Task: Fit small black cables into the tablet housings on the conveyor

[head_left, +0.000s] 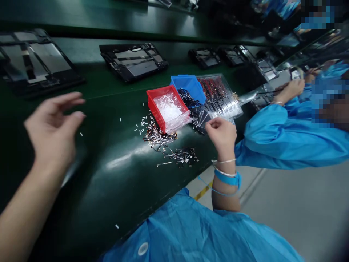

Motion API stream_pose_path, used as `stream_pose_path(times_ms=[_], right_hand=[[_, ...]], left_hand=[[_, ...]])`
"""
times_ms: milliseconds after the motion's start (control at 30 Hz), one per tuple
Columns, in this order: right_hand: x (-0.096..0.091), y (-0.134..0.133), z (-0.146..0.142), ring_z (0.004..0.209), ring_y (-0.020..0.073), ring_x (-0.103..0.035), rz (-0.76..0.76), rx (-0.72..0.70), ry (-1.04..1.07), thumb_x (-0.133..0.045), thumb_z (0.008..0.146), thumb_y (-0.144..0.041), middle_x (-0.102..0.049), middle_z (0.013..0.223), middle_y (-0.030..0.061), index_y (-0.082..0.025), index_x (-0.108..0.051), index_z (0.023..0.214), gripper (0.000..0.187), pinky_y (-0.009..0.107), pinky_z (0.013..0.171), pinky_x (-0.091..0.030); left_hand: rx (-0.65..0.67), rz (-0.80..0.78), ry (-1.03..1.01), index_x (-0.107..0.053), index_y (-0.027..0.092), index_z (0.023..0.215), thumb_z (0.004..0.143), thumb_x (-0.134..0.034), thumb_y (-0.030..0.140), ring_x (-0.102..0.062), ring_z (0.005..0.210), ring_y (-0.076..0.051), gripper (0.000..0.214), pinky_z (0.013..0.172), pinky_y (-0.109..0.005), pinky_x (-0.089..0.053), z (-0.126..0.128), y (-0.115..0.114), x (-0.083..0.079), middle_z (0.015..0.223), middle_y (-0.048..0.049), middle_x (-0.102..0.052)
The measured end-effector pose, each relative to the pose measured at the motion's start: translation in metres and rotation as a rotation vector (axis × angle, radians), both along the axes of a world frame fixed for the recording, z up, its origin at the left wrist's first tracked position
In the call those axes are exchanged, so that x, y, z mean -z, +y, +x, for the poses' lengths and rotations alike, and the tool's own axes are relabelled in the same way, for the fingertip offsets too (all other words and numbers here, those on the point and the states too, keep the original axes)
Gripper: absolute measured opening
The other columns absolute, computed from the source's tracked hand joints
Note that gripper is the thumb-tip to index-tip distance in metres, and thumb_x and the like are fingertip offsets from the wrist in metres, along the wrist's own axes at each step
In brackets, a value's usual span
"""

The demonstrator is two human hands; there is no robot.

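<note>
My left hand (54, 127) hovers over the dark green bench at the left, fingers curved and thumb apart, with nothing between them. It is nearest a tablet-like device (47, 60) with its inner parts exposed. My right hand (222, 136) is closed near the bench's front edge, beside the black plastic bag at the blue bin. Whatever its curled fingers hold, if anything, is hidden. To its left a red bin (155, 112) contains small white strips (170, 107) in a clear bag. Thin flex cables (158, 138) lie heaped before it, and a smaller pile of cables (182, 156) sits closer to me.
A blue bin (188, 83) with dark parts stands behind the red one, beside a clear tray (218, 92) of cables in rows. More opened devices (135, 62) line the back of the bench (109, 203). At right, a co-worker's blue sleeve (294, 138) reaches close.
</note>
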State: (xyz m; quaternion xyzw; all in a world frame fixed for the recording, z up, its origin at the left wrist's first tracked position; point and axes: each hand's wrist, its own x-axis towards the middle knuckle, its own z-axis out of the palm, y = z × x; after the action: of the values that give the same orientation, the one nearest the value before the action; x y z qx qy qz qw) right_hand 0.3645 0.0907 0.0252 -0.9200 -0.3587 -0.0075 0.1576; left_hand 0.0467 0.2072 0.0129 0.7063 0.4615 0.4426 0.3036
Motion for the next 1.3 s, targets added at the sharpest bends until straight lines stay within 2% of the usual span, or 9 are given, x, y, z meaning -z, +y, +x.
stream_pose_path(times_ms=[200,367,500,633,833,967,1100,1200,1300], right_hand=[[0.006,0.003,-0.011,0.072,0.0222,-0.062,-0.025,0.009,0.002,-0.056,0.079,-0.036,-0.069,0.075,0.0055,-0.020,-0.070,0.089,0.023,0.031,0.064,-0.039],[-0.006,0.015,-0.018,0.073,0.0225,-0.061,-0.071,-0.060,-0.024,-0.057,0.076,-0.023,-0.069,0.075,0.0063,-0.020,-0.068,0.076,0.012,0.030,0.063,-0.037],[-0.015,-0.003,-0.020,0.064,0.0195,-0.056,0.180,-0.018,0.101,-0.060,0.066,-0.020,-0.059,0.057,0.0015,-0.019,-0.064,0.062,0.006,0.029,0.061,-0.034],[-0.004,-0.011,-0.029,0.051,0.0134,-0.049,0.347,-0.090,0.374,-0.062,0.062,-0.026,-0.052,0.047,-0.0029,-0.018,-0.063,0.061,0.008,0.027,0.056,-0.036],[0.007,-0.019,-0.078,0.040,0.0059,-0.037,0.484,-0.227,0.695,-0.065,0.065,-0.033,-0.050,0.044,-0.0059,-0.018,-0.059,0.061,0.017,0.020,0.042,-0.027],[0.008,-0.029,-0.118,0.040,0.0046,-0.039,0.602,-0.378,0.899,-0.068,0.071,-0.027,-0.052,0.046,-0.0068,-0.018,-0.060,0.063,0.015,0.018,0.041,-0.028],[0.017,-0.029,-0.144,0.048,0.0066,-0.052,0.588,-0.476,0.847,-0.068,0.076,-0.024,-0.059,0.055,-0.0056,-0.019,-0.063,0.069,0.010,0.019,0.047,-0.041],[0.024,-0.026,-0.150,0.054,0.0084,-0.058,0.648,-0.507,0.658,-0.071,0.075,-0.021,-0.064,0.063,-0.0050,-0.020,-0.064,0.078,0.008,0.020,0.049,-0.044],[0.027,-0.024,-0.148,0.062,0.0095,-0.062,0.660,-0.664,0.408,-0.068,0.079,-0.015,-0.069,0.072,-0.0026,-0.021,-0.067,0.082,0.007,0.021,0.053,-0.047]], left_hand=[[0.395,-0.199,-0.029,-0.067,0.019,0.106,0.087,-0.058,0.029,-0.064,0.101,-0.019,0.023,0.082,-0.031,-0.054,0.010,-0.060,-0.008,0.108,-0.0033,-0.069],[0.419,-0.224,0.035,-0.067,0.019,0.102,0.090,-0.051,0.031,-0.068,0.087,-0.019,0.024,0.080,-0.034,-0.055,0.004,-0.073,-0.019,0.096,-0.0056,-0.073],[0.440,-0.236,0.048,-0.067,0.019,0.101,0.089,-0.049,0.031,-0.068,0.085,-0.018,0.025,0.072,-0.032,-0.054,-0.001,-0.074,-0.017,0.095,-0.0059,-0.073],[0.484,-0.328,0.041,-0.067,0.018,0.103,0.087,-0.049,0.029,-0.066,0.083,-0.017,0.026,0.068,-0.028,-0.052,0.004,-0.078,-0.008,0.102,-0.0057,-0.071],[0.551,-0.530,-0.044,-0.064,0.018,0.109,0.085,-0.050,0.025,-0.065,0.092,-0.018,0.029,0.074,-0.028,-0.051,0.012,-0.085,0.009,0.107,-0.0070,-0.069],[0.645,-0.778,-0.268,-0.060,0.016,0.113,0.082,-0.058,0.029,-0.066,0.098,-0.020,0.034,0.075,-0.029,-0.052,0.019,-0.091,0.018,0.110,-0.0095,-0.069],[0.672,-1.004,-0.445,-0.060,0.012,0.099,0.084,-0.053,0.027,-0.069,0.072,-0.017,0.023,0.053,-0.022,-0.049,0.025,-0.094,0.019,0.085,-0.0103,-0.073],[0.584,-1.008,-0.466,-0.061,0.011,0.091,0.082,-0.053,0.022,-0.067,0.062,-0.015,0.016,0.045,-0.019,-0.046,0.028,-0.092,0.017,0.077,-0.0090,-0.072],[0.524,-0.952,-0.462,-0.063,0.011,0.095,0.081,-0.054,0.019,-0.066,0.060,-0.014,0.019,0.043,-0.017,-0.044,0.030,-0.090,0.016,0.072,-0.0063,-0.071]])
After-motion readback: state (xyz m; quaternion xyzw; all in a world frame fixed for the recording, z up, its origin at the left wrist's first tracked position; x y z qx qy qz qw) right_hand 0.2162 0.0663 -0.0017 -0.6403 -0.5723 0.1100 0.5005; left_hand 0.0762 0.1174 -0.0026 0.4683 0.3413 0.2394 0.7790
